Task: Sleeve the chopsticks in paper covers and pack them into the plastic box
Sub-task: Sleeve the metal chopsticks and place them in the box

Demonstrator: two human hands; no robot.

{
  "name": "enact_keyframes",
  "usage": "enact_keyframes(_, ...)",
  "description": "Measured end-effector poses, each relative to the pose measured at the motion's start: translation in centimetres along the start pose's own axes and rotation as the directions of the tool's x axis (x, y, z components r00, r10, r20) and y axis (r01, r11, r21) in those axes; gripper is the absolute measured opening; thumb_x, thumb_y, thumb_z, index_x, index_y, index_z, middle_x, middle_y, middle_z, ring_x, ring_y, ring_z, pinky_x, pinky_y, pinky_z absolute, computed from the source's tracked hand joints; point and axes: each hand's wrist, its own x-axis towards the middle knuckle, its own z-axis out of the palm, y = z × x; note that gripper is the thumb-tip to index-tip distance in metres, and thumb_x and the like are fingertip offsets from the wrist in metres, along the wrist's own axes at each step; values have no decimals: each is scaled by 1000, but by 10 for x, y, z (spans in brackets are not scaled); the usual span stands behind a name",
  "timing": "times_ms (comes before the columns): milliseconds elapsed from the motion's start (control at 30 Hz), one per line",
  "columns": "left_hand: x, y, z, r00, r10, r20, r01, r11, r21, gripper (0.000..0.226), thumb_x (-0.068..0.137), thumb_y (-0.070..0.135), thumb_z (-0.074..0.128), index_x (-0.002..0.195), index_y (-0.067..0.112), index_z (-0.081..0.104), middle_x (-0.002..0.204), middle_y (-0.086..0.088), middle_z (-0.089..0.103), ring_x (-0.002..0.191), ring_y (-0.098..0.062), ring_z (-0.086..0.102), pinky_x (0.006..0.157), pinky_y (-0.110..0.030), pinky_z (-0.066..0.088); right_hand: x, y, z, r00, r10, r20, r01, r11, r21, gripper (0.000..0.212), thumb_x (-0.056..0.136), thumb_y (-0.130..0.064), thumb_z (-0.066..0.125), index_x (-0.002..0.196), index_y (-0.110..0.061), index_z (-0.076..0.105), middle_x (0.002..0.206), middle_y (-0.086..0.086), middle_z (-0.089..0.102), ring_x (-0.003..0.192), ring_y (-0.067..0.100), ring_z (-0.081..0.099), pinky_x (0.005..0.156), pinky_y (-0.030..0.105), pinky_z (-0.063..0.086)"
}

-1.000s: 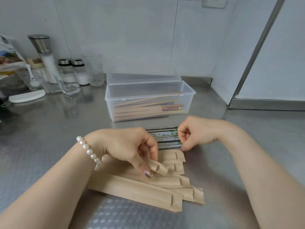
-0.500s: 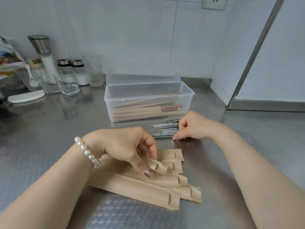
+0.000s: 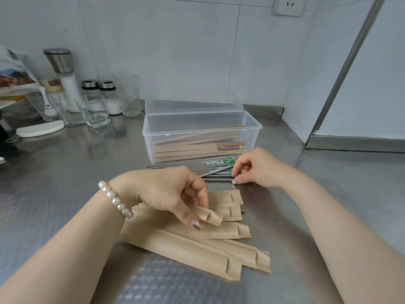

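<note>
1. Steel bench [image 3: 65, 194] carries everything: the clear box [image 3: 202, 128] stands open at the back, already holding several sleeved pairs, so the task looks partly done.
2. Brown paper covers [image 3: 197, 249] lie fanned in front of the person, where they lay a second ago.
3. Bare chopsticks [image 3: 188, 166] lie in a row between the box and the covers, just in front of the box.
4. Left hand [image 3: 162, 189] keeps its grip on one cover [image 3: 208, 217], thumb and fingers pinching it near its open end, raised a little off the pile.
5. Right hand [image 3: 256, 167] has moved back from the covers to the chopstick ends; its curled fingers pinch at one stick, which now tilts up off the row.
6. Judgement: a pair is being picked out, and sliding it into the held cover should follow.
</note>
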Motion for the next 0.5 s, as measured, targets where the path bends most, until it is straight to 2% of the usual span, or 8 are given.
enact_keyframes(100,1,-1,0,1000,-6,27,6,1000,-7,25,67,1,78,87,11,65,89,-15,70,79,-16,66,73,-21,52,2,-1,2,999,-22,-30,22,1000,2,23,73,-9,76,61,-24,64,52,-4,49,41,-1,41,47,12,32)
enact_keyframes(200,1,-2,-2,1000,-12,21,12,1000,-20,24,68,1,77,85,12,65,88,-11,70,78,-14,66,72,-19,51,-2,-6,-1,998,-60,-15,61,993,104,22,73,-6,75,62,-23,66,55,-4,54,46,-2,44,54,15,38)
enact_keyframes(300,0,-6,-6,1000,-11,-18,11,1000,-14,24,66,6,79,85,13,65,84,-6,71,78,-14,66,74,-21,51,-9,-13,-5,991,-86,107,72,990,123,18,74,-3,74,69,-19,70,59,-3,61,49,-3,47,54,11,40)
enact_keyframes(400,-1,-9,-8,999,-12,-47,11,1000,-3,25,62,16,80,84,14,67,84,-8,72,79,-17,66,77,-28,51,-15,-16,-9,959,-79,273,66,996,58,17,71,-4,77,72,-19,70,65,4,61,56,5,49,56,16,40)
enact_keyframes(500,-2,-9,-8,999,-18,-42,18,1000,-10,26,61,17,79,84,14,67,87,-11,72,80,-19,66,77,-27,51,-20,-16,-15,935,-36,353,28,999,28,17,66,-8,81,70,-14,66,64,7,59,55,10,51,50,16,40)
